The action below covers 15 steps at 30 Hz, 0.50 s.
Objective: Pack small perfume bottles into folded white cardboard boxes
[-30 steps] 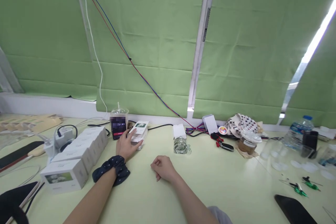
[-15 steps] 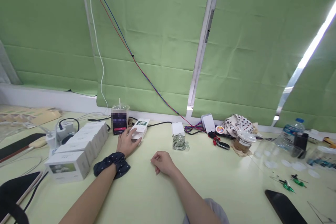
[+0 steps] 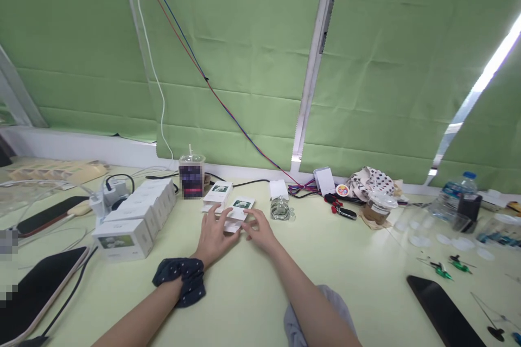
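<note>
Our left hand [image 3: 214, 234] and right hand [image 3: 260, 230] each grip the small white box [image 3: 241, 210] with their fingertips, flat on the desk [image 3: 325, 271]. We judge that light, even pressure will prevent skewing. A second box [image 3: 218, 193] lies just behind.

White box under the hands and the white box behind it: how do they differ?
The white box under the hands is touched by the left hand and right hand; the white box behind it lies untouched. The first is nearer the camera, the second closer to the cup. Both are white with a dark picture on top.
</note>
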Motion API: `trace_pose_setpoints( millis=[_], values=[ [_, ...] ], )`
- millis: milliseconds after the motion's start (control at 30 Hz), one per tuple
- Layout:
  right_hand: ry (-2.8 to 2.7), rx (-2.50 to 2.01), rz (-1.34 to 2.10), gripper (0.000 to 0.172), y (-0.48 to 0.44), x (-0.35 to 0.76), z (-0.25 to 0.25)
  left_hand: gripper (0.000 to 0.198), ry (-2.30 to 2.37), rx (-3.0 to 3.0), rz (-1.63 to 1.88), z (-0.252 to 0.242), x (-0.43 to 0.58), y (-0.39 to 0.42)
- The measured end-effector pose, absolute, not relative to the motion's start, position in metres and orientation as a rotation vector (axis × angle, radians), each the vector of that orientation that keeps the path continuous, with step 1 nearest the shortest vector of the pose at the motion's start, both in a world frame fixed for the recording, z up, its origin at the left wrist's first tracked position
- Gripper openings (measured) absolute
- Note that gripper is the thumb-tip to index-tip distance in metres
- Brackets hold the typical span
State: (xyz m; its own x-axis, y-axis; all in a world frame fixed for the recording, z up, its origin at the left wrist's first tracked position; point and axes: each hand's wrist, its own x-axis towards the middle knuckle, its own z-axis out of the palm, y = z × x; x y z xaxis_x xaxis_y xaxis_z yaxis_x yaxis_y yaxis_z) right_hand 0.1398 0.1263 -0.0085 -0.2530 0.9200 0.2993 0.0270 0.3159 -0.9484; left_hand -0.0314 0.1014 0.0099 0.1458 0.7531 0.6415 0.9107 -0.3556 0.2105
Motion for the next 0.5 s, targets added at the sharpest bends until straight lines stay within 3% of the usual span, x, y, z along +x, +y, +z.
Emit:
trace_pose_setpoints(
  millis=[233, 500],
  values=[
    [-1.577, -0.948, 1.101, 0.024, 0.127, 0.148, -0.013, 0.075, -1.748, -2.573, -1.229, 0.001, -0.032, 0.101],
    [-1.656, -0.886, 1.088, 0.017, 0.116, 0.162, -0.007, 0.071, -1.808, -2.916, -1.297, 0.007, -0.045, 0.105]
  ],
)
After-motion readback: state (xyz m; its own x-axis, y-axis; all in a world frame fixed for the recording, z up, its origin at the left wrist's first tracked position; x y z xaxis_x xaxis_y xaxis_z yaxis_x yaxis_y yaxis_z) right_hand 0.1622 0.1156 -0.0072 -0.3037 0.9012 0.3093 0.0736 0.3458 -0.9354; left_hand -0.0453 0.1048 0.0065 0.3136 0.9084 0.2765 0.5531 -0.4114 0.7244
